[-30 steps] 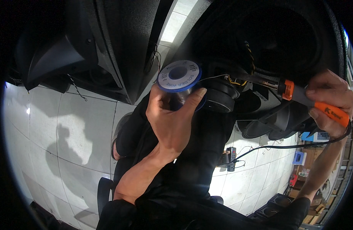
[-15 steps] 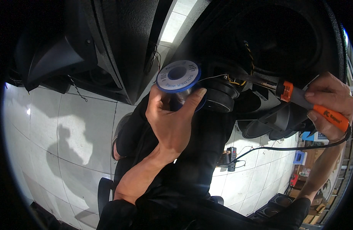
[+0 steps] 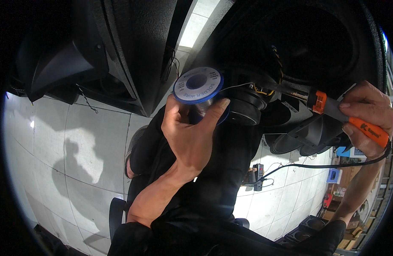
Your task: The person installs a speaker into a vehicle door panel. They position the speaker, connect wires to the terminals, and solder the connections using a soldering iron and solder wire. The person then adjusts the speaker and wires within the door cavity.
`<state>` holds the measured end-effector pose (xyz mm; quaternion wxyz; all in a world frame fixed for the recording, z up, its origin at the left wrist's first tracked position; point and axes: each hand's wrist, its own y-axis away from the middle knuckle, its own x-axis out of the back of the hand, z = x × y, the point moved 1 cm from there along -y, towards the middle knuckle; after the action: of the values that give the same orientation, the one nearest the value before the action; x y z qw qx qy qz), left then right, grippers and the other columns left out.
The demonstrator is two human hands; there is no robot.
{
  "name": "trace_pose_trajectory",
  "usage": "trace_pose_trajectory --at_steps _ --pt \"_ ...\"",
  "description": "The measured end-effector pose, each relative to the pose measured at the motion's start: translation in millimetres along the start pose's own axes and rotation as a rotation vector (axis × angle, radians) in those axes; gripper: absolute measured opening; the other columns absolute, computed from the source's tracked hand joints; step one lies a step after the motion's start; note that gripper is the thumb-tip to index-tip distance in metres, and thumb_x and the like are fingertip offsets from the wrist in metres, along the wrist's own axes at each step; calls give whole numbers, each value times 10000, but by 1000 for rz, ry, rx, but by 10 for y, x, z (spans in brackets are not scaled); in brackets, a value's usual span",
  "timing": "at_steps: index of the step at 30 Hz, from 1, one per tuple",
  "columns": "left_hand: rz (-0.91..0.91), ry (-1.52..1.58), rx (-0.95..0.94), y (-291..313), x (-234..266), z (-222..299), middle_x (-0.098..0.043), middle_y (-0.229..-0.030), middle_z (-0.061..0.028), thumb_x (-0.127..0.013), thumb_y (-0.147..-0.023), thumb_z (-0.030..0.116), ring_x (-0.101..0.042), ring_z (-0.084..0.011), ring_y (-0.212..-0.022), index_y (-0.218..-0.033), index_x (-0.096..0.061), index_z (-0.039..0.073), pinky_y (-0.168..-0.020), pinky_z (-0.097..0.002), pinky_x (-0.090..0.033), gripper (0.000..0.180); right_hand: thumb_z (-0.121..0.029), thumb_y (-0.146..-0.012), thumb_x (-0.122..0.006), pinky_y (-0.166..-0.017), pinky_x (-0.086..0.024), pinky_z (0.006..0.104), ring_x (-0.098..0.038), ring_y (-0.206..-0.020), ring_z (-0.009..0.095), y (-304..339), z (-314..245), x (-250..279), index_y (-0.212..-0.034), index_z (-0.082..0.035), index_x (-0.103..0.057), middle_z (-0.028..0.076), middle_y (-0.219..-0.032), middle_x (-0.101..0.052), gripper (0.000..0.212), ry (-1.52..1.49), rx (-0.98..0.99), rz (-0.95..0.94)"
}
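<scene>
My left hand [image 3: 190, 138] is closed round a spool of solder wire [image 3: 196, 85] with a white label and blue rims. A thin strand of solder [image 3: 237, 86] runs from the spool to the terminal of a round black speaker driver [image 3: 245, 109]. In my right hand [image 3: 367, 115] is a soldering iron [image 3: 369, 132] with an orange and grey handle, its metal shaft pointing left. The tip reaches the same terminal, where yellow wire [image 3: 262, 91] shows; exact contact is too small to make out. The driver sits above my legs, beside a large black speaker cabinet.
The iron's black cord [image 3: 316, 165] trails from my right hand toward a power strip [image 3: 258, 177] on the tiled floor. Another black speaker cabinet [image 3: 141, 51] stands at the left. A twisted black and yellow wire [image 3: 278, 64] hangs near the right cabinet. Boxes [image 3: 348, 177] are stacked far right.
The spool has turned slightly in my left hand. The solder strand and the iron's tip stay at the terminal, and my right hand is almost still.
</scene>
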<state>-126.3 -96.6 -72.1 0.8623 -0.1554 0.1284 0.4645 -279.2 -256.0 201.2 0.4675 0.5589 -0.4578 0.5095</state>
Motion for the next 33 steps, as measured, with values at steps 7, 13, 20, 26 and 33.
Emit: trace_pose_trajectory --at_steps 7,13,20,26,33 --pt "5 -24 -17 7 -29 15 -712 -1091 -104 -866 -807 100 -682 -190 -1009 -1156 -612 10 -894 -322 -524 441 -212 -776 -769 -546 -530 273 -658 -637 186 -2 -24 -9 -1064 -38 -749 172 -863 -678 337 29 -4 6" --pt "20 4 -4 3 -53 9 -715 -1085 -114 -871 -802 109 -687 -192 -999 -1153 -618 4 -879 -316 -531 445 -215 -771 -764 -549 -540 278 -661 -638 191 -8 -21 -24 -1046 -37 -750 172 -859 -680 328 44 4 18" --pt "20 -20 -49 -4 -36 -3 -716 -1071 -117 -868 -804 113 -690 -198 -991 -1151 -621 5 -860 -310 -535 439 -223 -771 -766 -546 -537 277 -661 -641 190 -5 -42 -18 -1033 -34 -751 173 -864 -684 324 47 -20 12" --pt "15 -18 -7 -3 -28 4 -711 -1080 -119 -867 -807 112 -688 -195 -984 -1163 -612 -2 -863 -323 -539 452 -218 -771 -762 -545 -530 272 -661 -640 192 -10 -26 -14 -1044 -34 -750 173 -859 -680 330 38 -5 13" --pt "28 33 23 -8 -53 32 -705 -1085 -111 -865 -805 88 -676 -178 -999 -1177 -599 -12 -883 -322 -529 468 -210 -770 -761 -542 -526 278 -662 -641 196 39 7 26 -1060 -33 -747 171 -855 -675 340 67 2 -32"
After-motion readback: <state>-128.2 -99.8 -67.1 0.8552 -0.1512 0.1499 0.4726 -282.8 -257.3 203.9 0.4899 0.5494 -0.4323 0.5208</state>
